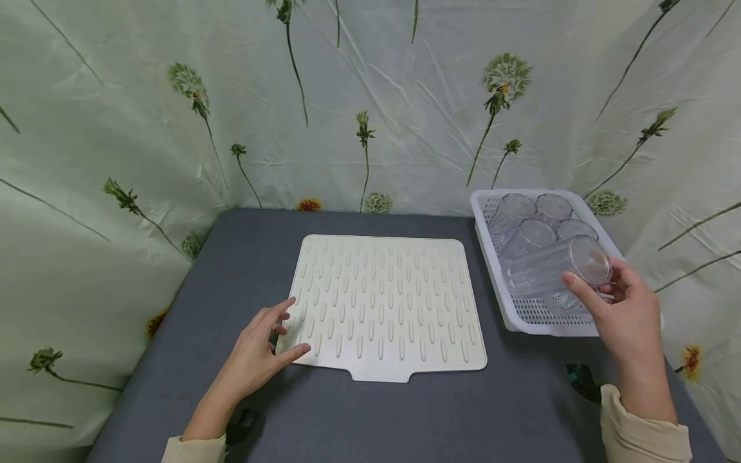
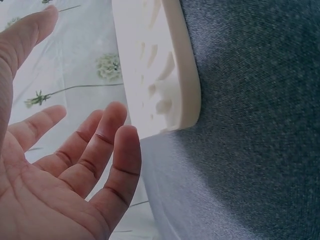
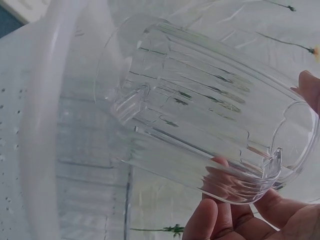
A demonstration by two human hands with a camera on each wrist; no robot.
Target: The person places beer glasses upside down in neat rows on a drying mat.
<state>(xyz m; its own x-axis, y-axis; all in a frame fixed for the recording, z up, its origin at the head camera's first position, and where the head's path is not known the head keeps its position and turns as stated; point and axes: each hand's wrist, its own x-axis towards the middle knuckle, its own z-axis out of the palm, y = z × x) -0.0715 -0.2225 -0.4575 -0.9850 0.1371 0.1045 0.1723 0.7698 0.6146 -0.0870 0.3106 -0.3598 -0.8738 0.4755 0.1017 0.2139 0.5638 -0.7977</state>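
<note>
**Right hand grips a glass at the basket, left hand idle by the mat**

The step in hand looks to be the handling of one clear glass [image 1: 541,267] at the white basket [image 1: 550,329]. The right hand [image 1: 628,308] pinches it near one end, thumb on one side and curled fingers on the other. The glass lies tilted over the basket, its far end pointing left, just beside several other glasses [image 1: 535,233] (upright or nearly so, towards the back). Clear walls seen through clear walls make it hard to tell whether the held glass touches its neighbours or hangs free of them.

The left hand [image 1: 257,350] is over the left edge of the white mat [image 1: 382,308], thumb well apart from the fingers, which are loosely bent and hold nothing.

The next move, I judge, calls for a firm, even pinch on that smooth wall and enough height to pass the basket's rim without a knock. The mat lies flat on the grey table [image 1: 440,424], left of the basket, with no glass on it.
</note>
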